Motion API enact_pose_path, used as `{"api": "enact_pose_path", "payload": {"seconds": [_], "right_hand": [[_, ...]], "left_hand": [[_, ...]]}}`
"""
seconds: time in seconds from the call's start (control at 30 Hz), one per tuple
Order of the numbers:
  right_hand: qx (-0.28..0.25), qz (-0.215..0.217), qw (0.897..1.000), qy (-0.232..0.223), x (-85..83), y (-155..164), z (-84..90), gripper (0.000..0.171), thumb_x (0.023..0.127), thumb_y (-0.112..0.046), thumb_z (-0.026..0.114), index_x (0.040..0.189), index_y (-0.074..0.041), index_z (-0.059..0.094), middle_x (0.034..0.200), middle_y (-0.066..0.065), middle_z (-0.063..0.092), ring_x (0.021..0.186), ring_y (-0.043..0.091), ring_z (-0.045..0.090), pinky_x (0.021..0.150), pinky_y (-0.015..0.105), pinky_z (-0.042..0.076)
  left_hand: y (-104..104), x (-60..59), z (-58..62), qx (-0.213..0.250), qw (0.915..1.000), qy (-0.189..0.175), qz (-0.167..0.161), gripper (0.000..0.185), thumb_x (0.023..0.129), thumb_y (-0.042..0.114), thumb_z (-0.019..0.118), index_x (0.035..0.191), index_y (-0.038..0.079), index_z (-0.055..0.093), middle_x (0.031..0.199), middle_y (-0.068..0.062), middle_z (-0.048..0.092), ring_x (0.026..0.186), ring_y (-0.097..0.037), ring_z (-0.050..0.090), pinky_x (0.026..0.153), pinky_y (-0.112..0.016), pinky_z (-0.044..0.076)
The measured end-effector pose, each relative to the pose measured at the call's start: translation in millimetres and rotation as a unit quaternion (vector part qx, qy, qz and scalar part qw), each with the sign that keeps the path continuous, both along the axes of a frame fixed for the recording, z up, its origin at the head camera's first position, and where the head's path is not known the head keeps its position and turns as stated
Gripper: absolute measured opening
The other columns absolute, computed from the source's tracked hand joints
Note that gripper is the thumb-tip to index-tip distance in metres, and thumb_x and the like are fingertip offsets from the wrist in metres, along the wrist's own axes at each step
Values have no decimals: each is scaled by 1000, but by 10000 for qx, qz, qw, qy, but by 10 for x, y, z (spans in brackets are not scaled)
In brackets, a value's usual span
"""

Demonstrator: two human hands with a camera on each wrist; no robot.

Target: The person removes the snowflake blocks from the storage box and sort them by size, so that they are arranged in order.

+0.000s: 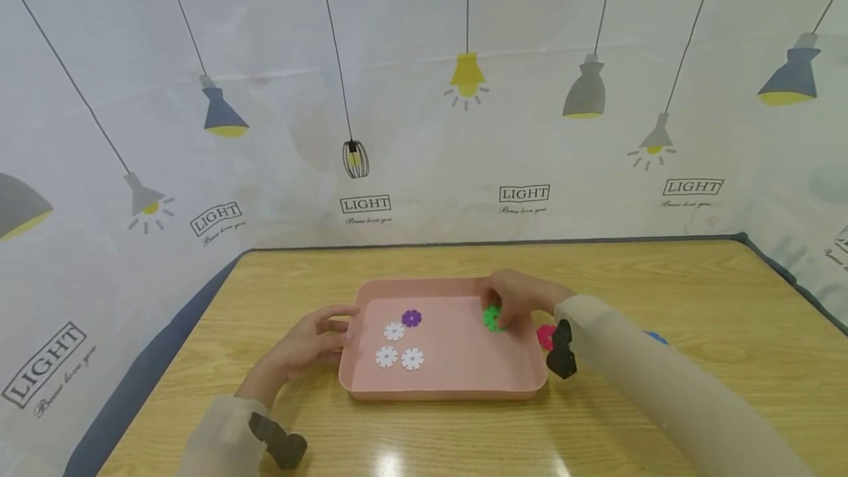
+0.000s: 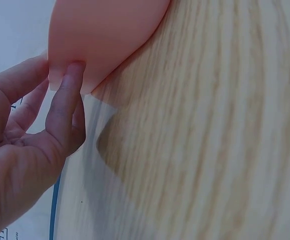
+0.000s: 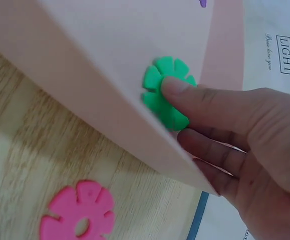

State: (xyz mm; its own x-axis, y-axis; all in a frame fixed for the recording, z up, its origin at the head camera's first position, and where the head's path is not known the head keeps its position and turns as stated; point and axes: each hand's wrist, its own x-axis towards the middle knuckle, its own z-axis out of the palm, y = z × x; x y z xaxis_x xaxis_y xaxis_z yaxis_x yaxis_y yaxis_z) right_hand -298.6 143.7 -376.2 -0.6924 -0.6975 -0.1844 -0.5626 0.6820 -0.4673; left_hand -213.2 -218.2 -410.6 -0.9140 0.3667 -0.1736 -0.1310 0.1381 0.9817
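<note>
A pink tray lies on the table. My left hand holds its left end, with fingers at the rim and wall; the left wrist view shows the fingertips against the tray wall. Inside the tray's right end, my right hand pinches green notched flower-shaped discs, seemingly more than one overlapping, with the thumb on top. A purple disc and three white ones lie in the tray's left half.
Just right of the tray a pink disc lies on the wooden table. Farther right a blue disc shows partly behind the right sleeve. A lamp-printed cloth hangs behind the table.
</note>
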Motion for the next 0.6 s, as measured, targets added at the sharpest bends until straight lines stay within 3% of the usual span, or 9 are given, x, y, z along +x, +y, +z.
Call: {"api": "enact_pose_path", "payload": {"seconds": [0.13, 0.33, 0.47, 0.6], "right_hand": [[-136, -81, 9997, -174, 14, -3, 6, 20, 67, -2, 78, 76, -8, 61, 69, 2, 53, 66, 12, 45, 58, 24, 41], [-612, 65, 9981, -20, 74, 52, 99, 18, 69, -2, 77, 76, -7, 61, 69, -1, 51, 65, 11, 46, 58, 23, 42], [-1073, 41, 9938, 296, 133, 223, 199, 17, 71, -4, 76, 77, -6, 61, 68, -2, 49, 66, 12, 45, 57, 25, 42], [-1348, -333, 9894, 418, 184, 522, 250, 16, 74, -6, 74, 80, -8, 59, 69, -2, 49, 66, 14, 46, 56, 26, 42]], "left_hand": [[-4, 5, -11, 49, 10000, -21, 6, 52, 90, 1, 55, 136, -3, 34, 124, -28, 38, 98, -26, 54, 84, -41, 50], [-12, 4, -27, 122, 9999, -22, 4, 51, 90, 1, 55, 136, -4, 34, 124, -28, 38, 99, -25, 54, 84, -41, 49], [-9, -2, -30, 143, 9999, -4, -9, 51, 90, 0, 54, 136, -5, 33, 123, -28, 38, 98, -25, 54, 84, -40, 49], [-6, -9, -31, 118, 9999, 12, -20, 52, 90, 0, 55, 136, -5, 33, 124, -28, 38, 99, -25, 54, 84, -40, 49]]}}
